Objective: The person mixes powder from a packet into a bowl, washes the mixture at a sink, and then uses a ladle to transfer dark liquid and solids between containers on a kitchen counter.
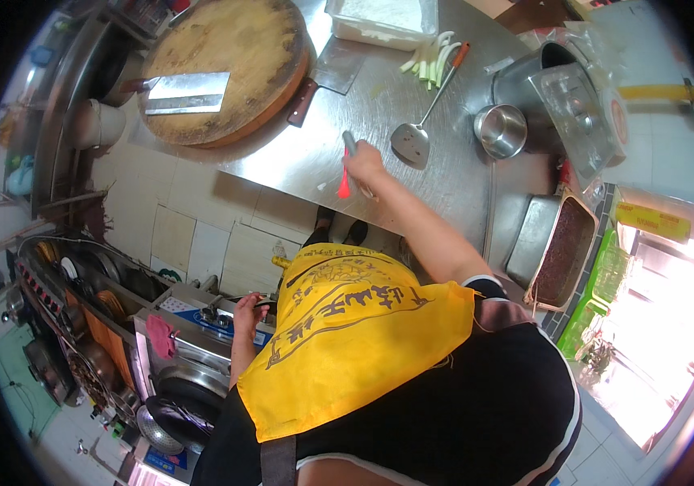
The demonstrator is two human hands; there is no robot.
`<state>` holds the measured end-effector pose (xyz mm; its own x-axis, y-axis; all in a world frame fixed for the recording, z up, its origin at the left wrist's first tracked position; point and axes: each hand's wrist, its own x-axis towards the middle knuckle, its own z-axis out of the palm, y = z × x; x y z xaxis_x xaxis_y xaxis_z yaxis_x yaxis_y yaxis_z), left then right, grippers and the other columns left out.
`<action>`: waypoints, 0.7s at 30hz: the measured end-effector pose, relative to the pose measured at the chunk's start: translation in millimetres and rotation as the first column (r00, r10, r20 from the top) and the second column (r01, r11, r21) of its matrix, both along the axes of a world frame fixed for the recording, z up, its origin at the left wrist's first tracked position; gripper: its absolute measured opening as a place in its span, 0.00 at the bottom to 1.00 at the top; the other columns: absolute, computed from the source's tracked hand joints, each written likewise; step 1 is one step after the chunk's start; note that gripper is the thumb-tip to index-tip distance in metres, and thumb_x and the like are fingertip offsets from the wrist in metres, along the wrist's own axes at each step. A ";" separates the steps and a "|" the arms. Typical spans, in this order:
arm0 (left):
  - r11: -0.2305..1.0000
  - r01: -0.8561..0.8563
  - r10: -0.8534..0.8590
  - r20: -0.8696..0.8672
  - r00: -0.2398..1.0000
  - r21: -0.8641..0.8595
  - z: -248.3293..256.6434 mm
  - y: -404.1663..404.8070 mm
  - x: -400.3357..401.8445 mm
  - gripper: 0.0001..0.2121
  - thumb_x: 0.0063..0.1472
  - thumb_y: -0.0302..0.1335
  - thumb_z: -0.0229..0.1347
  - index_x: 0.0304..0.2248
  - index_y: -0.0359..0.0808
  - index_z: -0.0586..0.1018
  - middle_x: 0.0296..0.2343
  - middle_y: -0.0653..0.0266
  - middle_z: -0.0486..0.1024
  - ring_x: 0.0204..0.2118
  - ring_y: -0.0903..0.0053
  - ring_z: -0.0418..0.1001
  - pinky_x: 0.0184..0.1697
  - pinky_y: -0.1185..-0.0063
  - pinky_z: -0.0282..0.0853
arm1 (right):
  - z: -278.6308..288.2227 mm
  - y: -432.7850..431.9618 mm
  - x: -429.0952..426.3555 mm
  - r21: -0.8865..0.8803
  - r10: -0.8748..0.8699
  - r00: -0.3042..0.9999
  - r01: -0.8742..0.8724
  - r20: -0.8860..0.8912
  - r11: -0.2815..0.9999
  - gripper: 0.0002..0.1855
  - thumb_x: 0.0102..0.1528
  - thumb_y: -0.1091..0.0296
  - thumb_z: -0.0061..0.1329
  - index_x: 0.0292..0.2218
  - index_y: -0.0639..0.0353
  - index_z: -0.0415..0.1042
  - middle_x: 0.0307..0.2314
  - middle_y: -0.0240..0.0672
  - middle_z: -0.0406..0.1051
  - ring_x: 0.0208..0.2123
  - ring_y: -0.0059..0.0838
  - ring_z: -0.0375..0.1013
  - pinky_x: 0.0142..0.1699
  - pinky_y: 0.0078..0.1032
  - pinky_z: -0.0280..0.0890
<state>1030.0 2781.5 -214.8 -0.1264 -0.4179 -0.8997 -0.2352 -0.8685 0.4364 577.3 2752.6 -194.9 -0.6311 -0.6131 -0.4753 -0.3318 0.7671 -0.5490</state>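
My right hand [364, 161] is closed around a small tool [344, 182] with a grey end and a red end, just above the front edge of a steel worktable [298, 164]. To its right lies a wok spatula [412, 144] with a wooden grip. A cleaver [338, 67] rests flat beyond my hand, its handle against a round wooden chopping board [225, 36]. Another cleaver [188, 93] lies on that board. My left hand [250, 313] hangs beside my yellow apron [353, 352], fingers curled near a dark object that is too unclear to name.
Cut scallion stalks [431, 61] lie by a plastic tub of white powder [383, 18]. A steel bowl [500, 132] stands before a tall metal pot [514, 79]. At right is a deep steel pan [565, 249] with dark contents. A stove with a wok [183, 401] is at lower left.
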 end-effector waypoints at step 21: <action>0.995 0.026 -0.023 0.036 0.999 -0.098 -11.1 -26.3 0.7 0.10 0.56 0.30 0.46 0.35 0.33 0.72 0.28 0.65 0.71 0.20 0.77 0.71 0.19 0.85 0.66 | 37.0 170.3 -88.0 -0.266 -0.528 0.783 0.613 0.330 0.744 0.09 0.49 0.65 0.45 0.28 0.62 0.64 0.16 0.29 0.65 0.14 0.15 0.62 0.16 0.13 0.54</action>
<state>1030.7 2755.2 -226.0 -0.1075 -0.5014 -0.8585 -0.2723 -0.8156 0.5105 489.3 2922.9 -157.9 -0.8202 -0.3178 -0.4756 0.2683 0.5206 -0.8106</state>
